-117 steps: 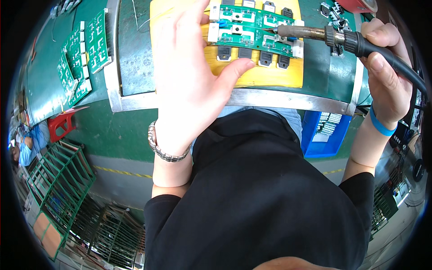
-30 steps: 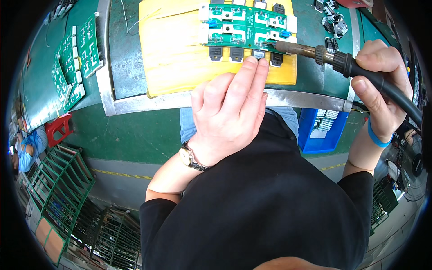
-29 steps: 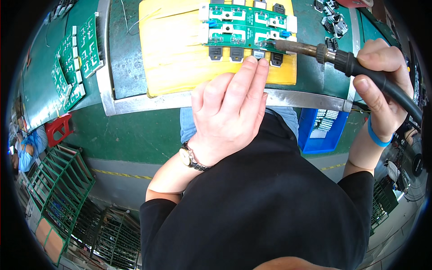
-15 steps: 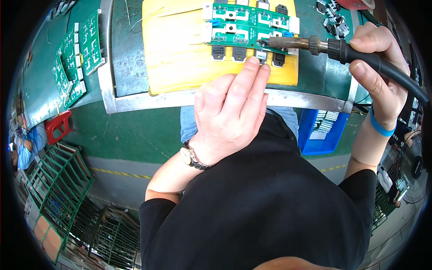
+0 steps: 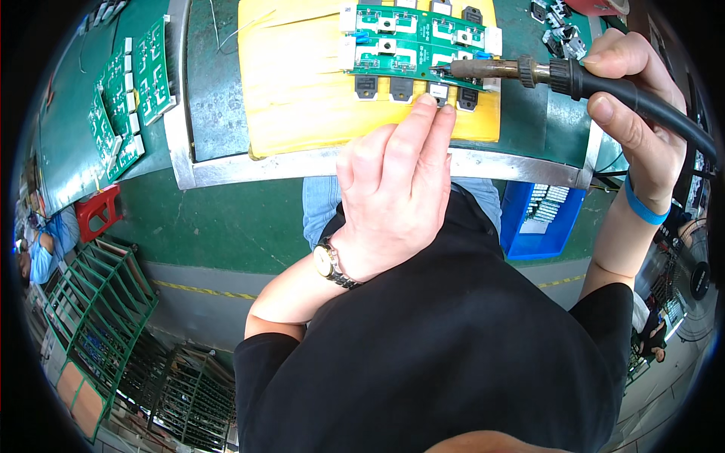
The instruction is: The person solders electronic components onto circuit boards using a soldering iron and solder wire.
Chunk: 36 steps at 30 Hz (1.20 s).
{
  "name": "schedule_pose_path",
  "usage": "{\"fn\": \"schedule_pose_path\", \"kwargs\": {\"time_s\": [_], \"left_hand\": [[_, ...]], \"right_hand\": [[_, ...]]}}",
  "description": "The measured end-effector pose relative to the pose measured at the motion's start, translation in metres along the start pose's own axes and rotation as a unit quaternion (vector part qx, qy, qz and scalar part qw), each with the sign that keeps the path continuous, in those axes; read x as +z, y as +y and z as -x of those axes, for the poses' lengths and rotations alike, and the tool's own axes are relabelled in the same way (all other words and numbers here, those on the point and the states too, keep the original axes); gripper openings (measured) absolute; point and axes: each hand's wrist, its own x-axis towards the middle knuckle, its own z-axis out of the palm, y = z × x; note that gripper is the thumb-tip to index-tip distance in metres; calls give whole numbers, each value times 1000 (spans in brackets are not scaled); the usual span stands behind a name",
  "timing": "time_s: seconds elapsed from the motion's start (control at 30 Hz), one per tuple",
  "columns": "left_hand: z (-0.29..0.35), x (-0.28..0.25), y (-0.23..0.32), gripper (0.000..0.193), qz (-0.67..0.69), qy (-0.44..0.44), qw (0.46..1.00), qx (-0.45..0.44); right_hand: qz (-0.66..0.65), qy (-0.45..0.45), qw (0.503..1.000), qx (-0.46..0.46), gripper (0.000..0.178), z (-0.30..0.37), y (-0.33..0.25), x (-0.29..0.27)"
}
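Observation:
A soldering iron (image 5: 615,89) with a black handle is gripped in my right hand (image 5: 642,113), thumb and fingers closed round it. Its brown-coated tip end reaches left over the green circuit board (image 5: 419,57), touching or just above the board's near edge. Black modules (image 5: 402,90) stick out from under the board's near and far sides. My left hand (image 5: 396,177) is stretched out, holding nothing, two fingertips resting on a module (image 5: 438,93) with a white top at that near edge. Yellow-wrapped padding (image 5: 302,90) lies beneath the board.
More green boards (image 5: 124,98) lie at the left of the bench. Small black-and-white parts (image 5: 563,38) sit far right beside a red container (image 5: 600,6). Below the metal bench edge (image 5: 257,172) are a blue bin (image 5: 542,245), a red stool (image 5: 98,211) and green racks (image 5: 98,302).
My left hand's back and wrist have shifted slightly right, its fingertips staying at the module. The soldering iron has barely moved. At far right, a person in the background has shifted.

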Motion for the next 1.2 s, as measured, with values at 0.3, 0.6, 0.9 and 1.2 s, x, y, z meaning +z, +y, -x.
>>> {"fn": "schedule_pose_path", "kwargs": {"time_s": [0.3, 0.6, 0.9, 1.2], "left_hand": [[-1, 0, -4, 41, 15, 2, 1000, 5], [-2, 4, -3, 46, 18, 34, 999, 24], [-2, 3, 0, 47, -18, 4, 1000, 24], [-7, -22, -14, 37, 10, 15, 998, 53]], "right_hand": [[9, 29, 998, -51, 35, 16, 5, -16], [36, 25, 998, -45, 34, 29, 0, -18], [59, 32, 995, -77, 32, 28, -5, -21], [-3, 135, 989, -64, 32, 44, 8, -17]]}}
